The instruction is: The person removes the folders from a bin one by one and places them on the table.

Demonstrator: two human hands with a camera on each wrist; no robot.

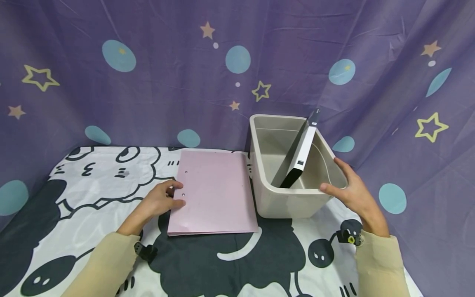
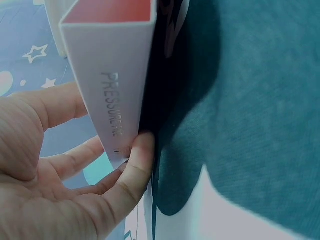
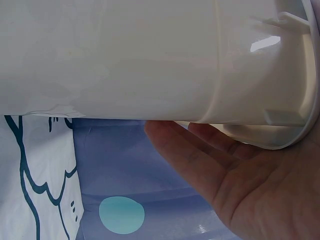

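Note:
A pink folder (image 1: 217, 192) lies flat on the patterned cloth. My left hand (image 1: 160, 199) grips its left edge; in the left wrist view the fingers and thumb of the hand (image 2: 95, 165) lie on both sides of the lettered spine (image 2: 112, 85). To the right stands an off-white bin (image 1: 283, 204), with a black-and-white binder (image 1: 305, 148) leaning inside it, its top above the rim. My right hand (image 1: 354, 194) holds the bin's right rim near the front corner. In the right wrist view the fingers of that hand (image 3: 235, 175) rest along the bin's outer wall (image 3: 125, 65).
A black and white cartoon cloth (image 1: 237, 264) covers the surface. Behind the bin and folder hangs a purple curtain (image 1: 167, 82) with stars and blue dots, which also runs down the right side close to my right hand.

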